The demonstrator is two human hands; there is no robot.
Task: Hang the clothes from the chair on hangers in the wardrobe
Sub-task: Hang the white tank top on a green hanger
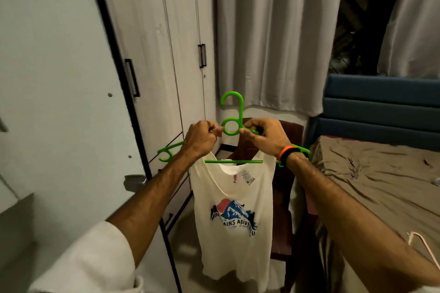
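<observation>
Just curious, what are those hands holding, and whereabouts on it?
Both hold a green hanger carrying a white T-shirt: left hand and right hand pinch it either side of the ring below the hook.

Pale curtains (273,35) are hanging at the far wall. A rumpled brown sheet is covering the bed (371,173) on the right, a blue headboard (381,102) standing behind it.

Counted: two hands, left hand (201,139) and right hand (263,139); one green hanger (232,112); one white printed T-shirt (234,216); one chair (283,197); one bed (381,185); two wardrobe door handles (132,78) (202,55); one pale hanger (419,242) on bed.
</observation>
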